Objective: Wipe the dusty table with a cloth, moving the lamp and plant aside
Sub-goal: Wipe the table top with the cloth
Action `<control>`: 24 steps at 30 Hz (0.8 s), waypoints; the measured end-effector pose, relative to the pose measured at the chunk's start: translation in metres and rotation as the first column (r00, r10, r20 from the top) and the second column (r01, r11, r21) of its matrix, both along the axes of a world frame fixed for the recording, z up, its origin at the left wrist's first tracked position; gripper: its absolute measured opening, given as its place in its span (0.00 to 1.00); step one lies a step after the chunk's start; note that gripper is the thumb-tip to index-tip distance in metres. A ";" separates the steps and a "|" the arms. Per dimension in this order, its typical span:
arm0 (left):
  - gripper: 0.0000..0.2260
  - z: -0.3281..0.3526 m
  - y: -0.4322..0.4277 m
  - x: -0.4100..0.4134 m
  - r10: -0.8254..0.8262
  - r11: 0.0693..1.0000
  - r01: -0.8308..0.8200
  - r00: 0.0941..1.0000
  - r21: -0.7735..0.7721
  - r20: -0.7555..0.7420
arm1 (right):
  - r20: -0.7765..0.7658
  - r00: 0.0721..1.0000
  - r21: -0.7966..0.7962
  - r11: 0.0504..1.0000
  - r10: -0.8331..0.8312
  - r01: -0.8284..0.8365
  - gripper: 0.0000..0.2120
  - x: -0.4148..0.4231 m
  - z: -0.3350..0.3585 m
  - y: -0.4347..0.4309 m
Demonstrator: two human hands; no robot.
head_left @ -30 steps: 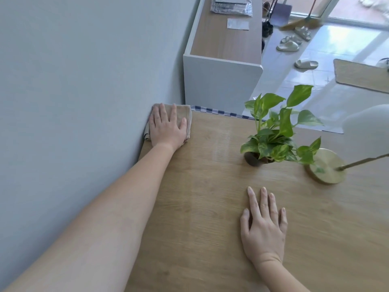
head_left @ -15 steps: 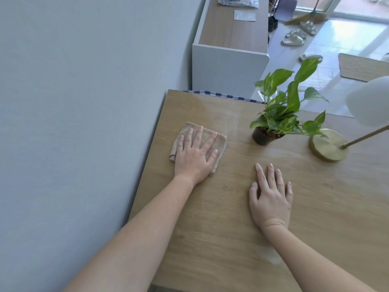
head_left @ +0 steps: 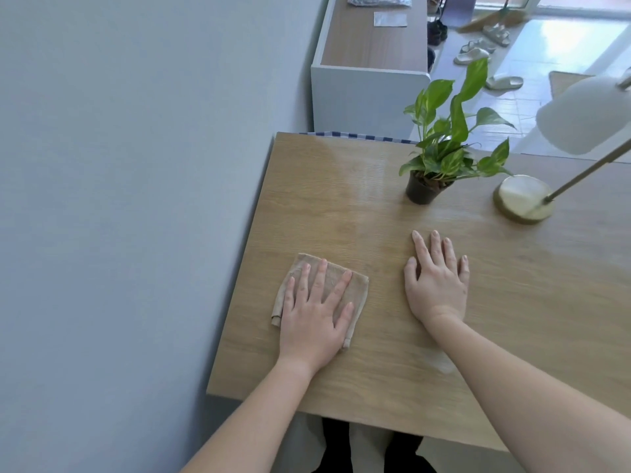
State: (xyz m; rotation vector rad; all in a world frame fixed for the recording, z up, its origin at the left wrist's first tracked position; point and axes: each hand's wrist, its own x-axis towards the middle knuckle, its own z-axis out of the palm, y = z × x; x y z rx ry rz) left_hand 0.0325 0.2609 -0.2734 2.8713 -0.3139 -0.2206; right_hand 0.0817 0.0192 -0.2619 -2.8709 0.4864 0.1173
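Head view, left hand with straight fingers pressing beige cloth onto tabletop, right hand flat, relaxed, near plant and lamp.

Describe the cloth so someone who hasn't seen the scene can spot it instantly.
Find the wooden table against the grey wall. Near its front edge on the wall side lies a folded beige cloth under the flat left hand. It's the only soft item; the potted plant and brass lamp base stand farther back right.
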 end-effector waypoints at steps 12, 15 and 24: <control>0.27 0.005 0.043 -0.095 -0.093 0.991 0.096 0.995 0.090 -0.037 | -0.044 0.998 0.036 0.999 0.036 -0.034 0.28 -0.007 0.002 -0.004; 0.27 0.007 0.042 -0.084 -0.079 0.993 0.082 0.996 0.082 -0.036 | -0.040 0.999 0.036 0.999 0.036 -0.035 0.28 -0.006 0.003 -0.004; 0.26 0.011 0.029 0.042 0.053 0.997 -0.050 0.997 0.064 -0.047 | -0.019 1.000 0.030 0.999 0.018 -0.018 0.28 -0.001 -0.002 -0.003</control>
